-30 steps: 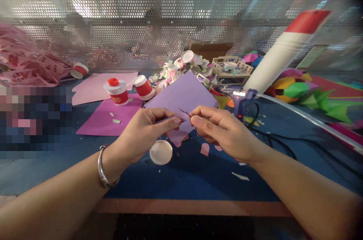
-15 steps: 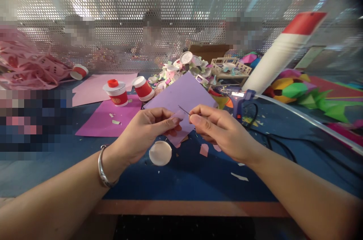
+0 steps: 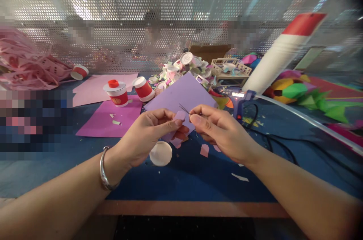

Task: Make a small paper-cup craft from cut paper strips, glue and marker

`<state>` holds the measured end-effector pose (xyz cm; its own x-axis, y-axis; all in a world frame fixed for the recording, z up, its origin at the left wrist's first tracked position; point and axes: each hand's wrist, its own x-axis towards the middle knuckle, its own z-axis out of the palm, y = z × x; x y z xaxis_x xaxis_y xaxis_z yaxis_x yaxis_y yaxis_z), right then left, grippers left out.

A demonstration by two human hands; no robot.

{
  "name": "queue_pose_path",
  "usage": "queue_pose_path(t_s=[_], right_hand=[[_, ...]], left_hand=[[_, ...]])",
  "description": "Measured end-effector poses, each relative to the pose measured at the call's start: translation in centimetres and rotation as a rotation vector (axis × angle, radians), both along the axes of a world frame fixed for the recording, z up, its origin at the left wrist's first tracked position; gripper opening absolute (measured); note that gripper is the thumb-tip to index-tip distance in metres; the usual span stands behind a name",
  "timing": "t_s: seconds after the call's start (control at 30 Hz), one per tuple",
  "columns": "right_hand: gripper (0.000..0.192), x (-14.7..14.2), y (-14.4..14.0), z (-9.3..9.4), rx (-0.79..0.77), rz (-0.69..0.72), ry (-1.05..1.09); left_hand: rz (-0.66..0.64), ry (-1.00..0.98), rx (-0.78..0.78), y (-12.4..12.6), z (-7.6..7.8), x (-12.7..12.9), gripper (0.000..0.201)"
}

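Lilac paper [image 3: 181, 94]: pinched at its near edge, held up between both hands.
Left hand [image 3: 147, 132]: thumb and fingers closed on the paper.
Right hand [image 3: 221, 130]: nipping a thin needle [image 3: 184, 109] just beside that pinch.
Below grip: white disc [image 3: 160, 153].
Right of grip: glue gun [image 3: 239, 100].

The left hand [image 3: 147, 134] covers the lower part of the small purple paper piece [image 3: 179, 116], and the thin dark tool [image 3: 184, 109] in the right hand [image 3: 218, 130] is too small to identify. Pixelated patches hide the far-left table area and figures behind the mesh screen [image 3: 170, 24].
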<state>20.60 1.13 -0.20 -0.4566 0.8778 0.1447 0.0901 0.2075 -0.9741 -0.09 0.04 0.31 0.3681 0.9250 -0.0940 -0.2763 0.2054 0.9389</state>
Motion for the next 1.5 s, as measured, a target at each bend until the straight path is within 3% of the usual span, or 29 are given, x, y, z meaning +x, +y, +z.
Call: queue_pose_path(t_s=[0.3,0.5,0.83,1.5], right_hand=[[0.036,-0.1,0.0,0.0,0.023,-0.028,-0.039],[0.038,0.0,-0.1,0.1,0.066,-0.039,-0.206],[0.037,-0.2,-0.7,-0.2,0.385,-0.002,-0.606],[0.029,-0.1,-1.0,-0.1,0.466,-0.046,-0.638]], left_hand=[[0.131,-0.015,0.088,0.8,-0.3,-0.7,0.011],[0.186,-0.108,0.042,1.3,-0.4,-1.1,0.012],[0.248,-0.109,0.000,1.9,-0.1,-1.3,0.014],[0.310,-0.142,-0.043,2.1,0.1,-1.1,0.012]])
